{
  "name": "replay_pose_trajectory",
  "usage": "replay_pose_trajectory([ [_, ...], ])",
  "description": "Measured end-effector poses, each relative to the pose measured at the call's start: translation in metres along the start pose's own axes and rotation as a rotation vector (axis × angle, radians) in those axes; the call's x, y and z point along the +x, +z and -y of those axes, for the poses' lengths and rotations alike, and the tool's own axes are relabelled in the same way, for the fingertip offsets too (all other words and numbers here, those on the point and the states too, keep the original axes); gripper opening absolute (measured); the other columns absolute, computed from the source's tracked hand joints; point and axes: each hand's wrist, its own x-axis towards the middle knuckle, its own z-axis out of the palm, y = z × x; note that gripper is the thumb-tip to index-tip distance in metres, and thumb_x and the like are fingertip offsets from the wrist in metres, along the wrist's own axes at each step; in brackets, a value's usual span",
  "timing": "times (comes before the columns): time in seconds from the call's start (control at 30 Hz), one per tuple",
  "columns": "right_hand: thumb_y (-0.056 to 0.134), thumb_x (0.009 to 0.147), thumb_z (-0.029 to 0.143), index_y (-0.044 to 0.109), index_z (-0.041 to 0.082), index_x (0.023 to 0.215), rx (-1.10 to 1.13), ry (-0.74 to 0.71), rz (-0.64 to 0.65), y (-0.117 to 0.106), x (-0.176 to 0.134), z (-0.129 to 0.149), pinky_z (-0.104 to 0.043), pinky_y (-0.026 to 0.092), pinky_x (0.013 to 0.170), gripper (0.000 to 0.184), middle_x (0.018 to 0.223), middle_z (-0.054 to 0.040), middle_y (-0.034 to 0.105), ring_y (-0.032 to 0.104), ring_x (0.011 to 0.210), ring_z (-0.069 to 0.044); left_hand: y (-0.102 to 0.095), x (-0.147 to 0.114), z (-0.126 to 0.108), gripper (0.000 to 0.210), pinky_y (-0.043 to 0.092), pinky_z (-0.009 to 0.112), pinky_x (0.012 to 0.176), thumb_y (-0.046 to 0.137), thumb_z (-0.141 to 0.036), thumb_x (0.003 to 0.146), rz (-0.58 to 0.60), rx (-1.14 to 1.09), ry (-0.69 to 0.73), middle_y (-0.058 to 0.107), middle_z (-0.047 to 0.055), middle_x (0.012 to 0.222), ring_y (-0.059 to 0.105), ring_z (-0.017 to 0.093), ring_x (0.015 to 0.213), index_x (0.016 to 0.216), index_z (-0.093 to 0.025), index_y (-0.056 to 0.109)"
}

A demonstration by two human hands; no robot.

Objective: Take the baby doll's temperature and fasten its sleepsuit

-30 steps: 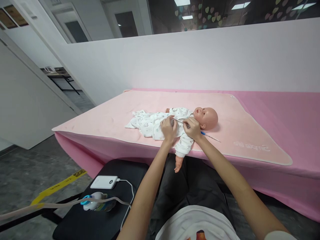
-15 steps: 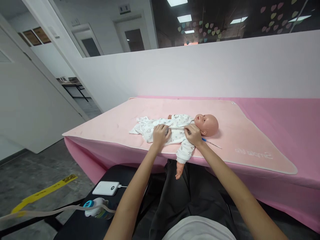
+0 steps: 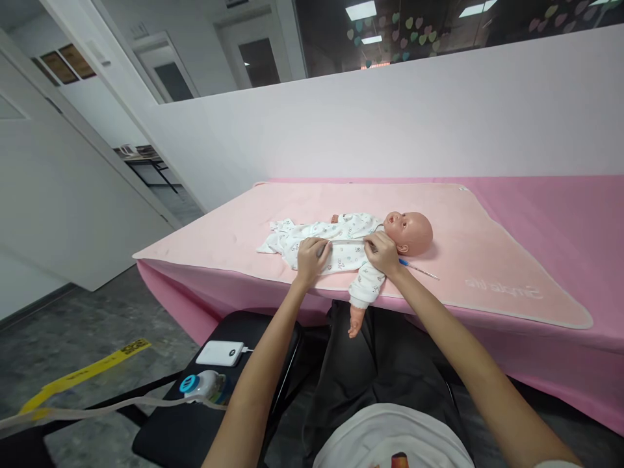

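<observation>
A baby doll in white patterned clothes lies on its back, its bald head to the right and one arm hanging over the table's near edge. Across its chest runs a thin white strip, straight between my two hands; its exact kind is unclear. My left hand is closed on the strip's left end, by the doll's lower body. Near the doll's neck, my right hand pinches the other end. A slim blue-tipped stick, perhaps a pen or thermometer, lies beside my right wrist.
A pale pink mat covers part of the pink-clothed table. White wall rises behind. At lower left, a black chair bears a white power bank with a cable and a blue-capped bottle.
The camera view has shifted slightly, so the doll and table sit a little higher and further right. Both hands keep their hold on the strip, with little movement over the doll.
</observation>
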Motion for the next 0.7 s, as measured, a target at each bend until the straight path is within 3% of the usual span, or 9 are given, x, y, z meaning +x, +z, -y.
replay_pose_trajectory([
  [0.43, 0.045, 0.079, 0.008, 0.057, 0.021, 0.074, 0.005, 0.044, 0.033, -0.0003, -0.0005, -0.0006, -0.031, 0.047, 0.067, 0.018, 0.07, -0.0044, 0.062, 0.056, 0.069, -0.019, 0.0055, -0.0005, -0.0017, 0.017, 0.038, 0.038, 0.081, 0.051, -0.034, 0.085, -0.046, 0.078, 0.011, 0.066, 0.005, 0.077, 0.059, 0.022, 0.08, 0.074, -0.023, 0.055],
  [0.7, 0.041, 0.086, 0.007, 0.062, 0.021, 0.09, -0.116, 0.004, -0.009, 0.0018, -0.0017, -0.0041, -0.033, 0.05, 0.074, 0.025, 0.082, -0.0067, 0.063, 0.058, 0.079, -0.02, 0.0052, 0.006, 0.001, 0.019, 0.037, 0.038, 0.078, 0.043, -0.03, 0.089, -0.072, 0.169, 0.003, 0.063, 0.007, 0.078, 0.056, 0.023, 0.08, 0.076, -0.021, 0.053],
])
